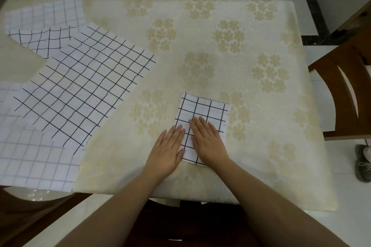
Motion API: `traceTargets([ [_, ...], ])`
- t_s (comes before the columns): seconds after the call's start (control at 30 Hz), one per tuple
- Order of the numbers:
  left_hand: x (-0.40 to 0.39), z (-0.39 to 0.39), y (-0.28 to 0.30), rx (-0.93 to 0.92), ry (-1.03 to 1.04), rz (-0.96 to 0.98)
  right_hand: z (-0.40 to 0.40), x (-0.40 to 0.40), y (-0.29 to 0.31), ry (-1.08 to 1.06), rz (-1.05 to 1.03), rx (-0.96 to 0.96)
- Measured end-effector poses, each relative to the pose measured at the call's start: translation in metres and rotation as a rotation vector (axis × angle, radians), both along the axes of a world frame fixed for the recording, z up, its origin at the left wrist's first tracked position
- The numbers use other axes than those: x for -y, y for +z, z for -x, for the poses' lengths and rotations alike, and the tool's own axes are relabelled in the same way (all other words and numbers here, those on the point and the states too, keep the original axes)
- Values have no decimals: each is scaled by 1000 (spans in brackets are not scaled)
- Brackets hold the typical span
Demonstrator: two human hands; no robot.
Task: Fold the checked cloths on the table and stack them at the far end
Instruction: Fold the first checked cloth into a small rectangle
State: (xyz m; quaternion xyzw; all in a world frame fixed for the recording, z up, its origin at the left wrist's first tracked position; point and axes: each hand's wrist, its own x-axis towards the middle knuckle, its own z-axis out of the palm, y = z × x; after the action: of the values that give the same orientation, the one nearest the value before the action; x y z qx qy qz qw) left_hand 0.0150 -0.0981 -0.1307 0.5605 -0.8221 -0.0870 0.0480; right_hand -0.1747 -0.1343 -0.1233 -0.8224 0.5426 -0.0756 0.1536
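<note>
Nearest the tabletop's [200,32] near edge, both hands lie flat on a folded checked cloth [208,110], a small rectangle with bold black lines, sitting a little right of the middle of that edge. The left hand [167,150] rests half on the flowered table cover and half on the cloth's left border, fingers straight and released; the right hand [206,140] lies squarely on the cloth, fingers likewise stretched out and gripping nothing. Palms down like that, they look to be pressing the folds flat so the bundle keeps its shape before it goes anywhere. Toward the left edge the unfolded cloths lie spread and overlapping: a pale-lined cloth [34,162] at the near left corner, a large black-checked cloth [84,86] lying askew over it, then a smaller black-checked piece [44,40] and another pale-lined cloth [50,13] near the far left corner. The far edge carries no stack yet, so the folded piece probably starts it. Wooden chairs [341,94] stand at the right and far sides.
</note>
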Motion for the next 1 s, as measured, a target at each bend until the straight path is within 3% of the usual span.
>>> traceTargets([
  [0.27, -3, 1, -4, 27, 50, -118, 26, 25, -8, -48, -84, -184],
  [0.53, -3, 1, -2, 35, 49, -156, 29, 42, 5, -203, -93, -137],
  [0.73, -2, 1, -4, 32, 52, -167, -20, 51, 12, 296, -126, -10],
  [1.0, -3, 1, -3, -25, 63, -107, -18, 91, -5, 437, -62, -148],
])
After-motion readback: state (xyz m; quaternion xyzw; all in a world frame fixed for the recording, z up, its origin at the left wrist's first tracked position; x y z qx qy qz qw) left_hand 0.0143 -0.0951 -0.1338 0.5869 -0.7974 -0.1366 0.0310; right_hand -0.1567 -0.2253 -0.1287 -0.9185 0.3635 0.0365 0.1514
